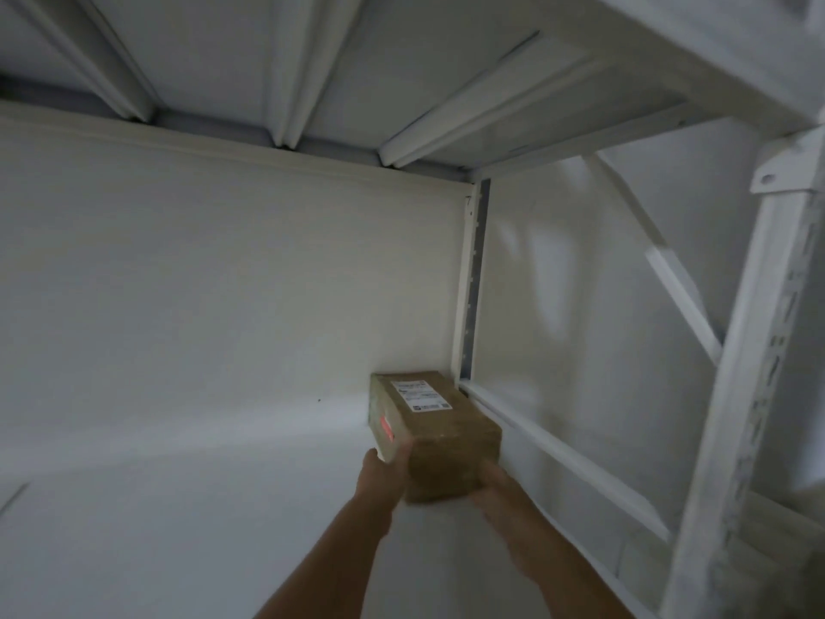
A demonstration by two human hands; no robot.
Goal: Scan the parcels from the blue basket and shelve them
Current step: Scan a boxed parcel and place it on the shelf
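Observation:
A brown cardboard parcel [439,428] with a white shipping label on top and a red sticker on its left side lies on the white shelf board [178,507], in the back right corner against the wall. My left hand [384,473] grips its near left edge. My right hand [495,486] holds its near right corner. Both forearms reach in from the bottom of the view. The blue basket is out of sight.
The white metal rack has a rear upright [471,283] beside the parcel, a side rail [567,457] along the right, a diagonal brace [669,270] and a front post [736,395]. The ribbed underside of the shelf above [290,60] hangs overhead.

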